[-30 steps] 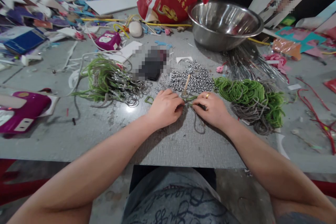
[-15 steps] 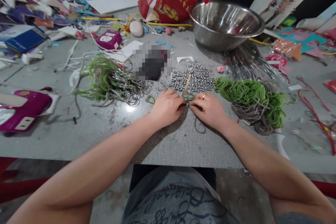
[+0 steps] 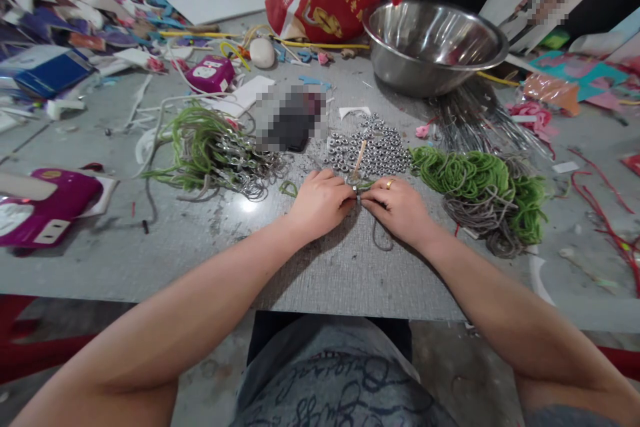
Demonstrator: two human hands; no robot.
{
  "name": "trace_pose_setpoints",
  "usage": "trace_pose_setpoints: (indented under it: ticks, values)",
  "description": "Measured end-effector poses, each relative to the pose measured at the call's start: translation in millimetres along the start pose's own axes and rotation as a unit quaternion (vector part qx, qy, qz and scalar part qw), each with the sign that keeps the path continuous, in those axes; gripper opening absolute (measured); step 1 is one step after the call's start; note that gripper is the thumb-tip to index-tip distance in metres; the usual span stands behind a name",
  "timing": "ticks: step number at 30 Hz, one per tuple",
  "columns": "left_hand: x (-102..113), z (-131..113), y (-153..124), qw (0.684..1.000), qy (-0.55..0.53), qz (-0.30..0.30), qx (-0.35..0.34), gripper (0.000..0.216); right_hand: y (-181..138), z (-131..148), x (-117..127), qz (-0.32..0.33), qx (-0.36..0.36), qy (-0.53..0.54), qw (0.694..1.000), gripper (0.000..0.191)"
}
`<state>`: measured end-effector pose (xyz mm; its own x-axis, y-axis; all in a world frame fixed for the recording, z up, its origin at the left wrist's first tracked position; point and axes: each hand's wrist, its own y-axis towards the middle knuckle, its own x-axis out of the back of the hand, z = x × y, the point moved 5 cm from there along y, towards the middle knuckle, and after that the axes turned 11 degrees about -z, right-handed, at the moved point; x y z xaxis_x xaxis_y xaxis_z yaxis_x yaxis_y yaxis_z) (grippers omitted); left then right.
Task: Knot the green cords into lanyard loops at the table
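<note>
My left hand (image 3: 320, 205) and my right hand (image 3: 399, 205) meet fingertip to fingertip low over the table. My left thumb and finger pinch at a small silvery metal piece (image 3: 357, 195). Closed beside it, my right hand, with a gold ring on one finger, pinches a thin green and grey cord (image 3: 383, 237) whose grey loop hangs down below the fingers. Just beyond my fingertips lies a patch of silver beads (image 3: 385, 150), with a small wooden stick (image 3: 360, 155) upright among them. The fingers hide how cord and metal piece join.
Bundled green and grey cords (image 3: 470, 177) lie at right; another bundle with metal rings (image 3: 195, 147) lies at left. Behind are a steel bowl (image 3: 430, 77), a red bag (image 3: 325, 0) and a blurred dark object (image 3: 295, 123). A purple device (image 3: 65, 203) sits far left.
The silvery metal piece shows more clearly between my fingertips. Both hands keep nearly the same place, and the whole view has shifted slightly.
</note>
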<state>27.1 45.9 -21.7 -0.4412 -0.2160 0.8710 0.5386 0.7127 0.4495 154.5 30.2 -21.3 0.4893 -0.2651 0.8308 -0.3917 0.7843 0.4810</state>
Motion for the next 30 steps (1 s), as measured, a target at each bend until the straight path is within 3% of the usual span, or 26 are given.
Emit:
trace_pose_setpoints:
  ticks: [17,25,30]
  values:
    - [2.3,-4.0,-0.9,1.000,-0.009,0.005,-0.005,0.016,-0.3,0.2,-0.9,0.027,-0.013,0.030,0.999,0.019]
    - [31.6,8.5,2.4,1.000,0.024,0.009,0.001,0.013,-0.6,-2.2,-0.1,0.036,-0.024,0.033,0.998,0.019]
    - [39.7,19.8,1.2,0.995,0.061,0.076,-0.005,0.013,-0.4,-2.3,0.3,0.039,-0.018,0.014,0.999,0.021]
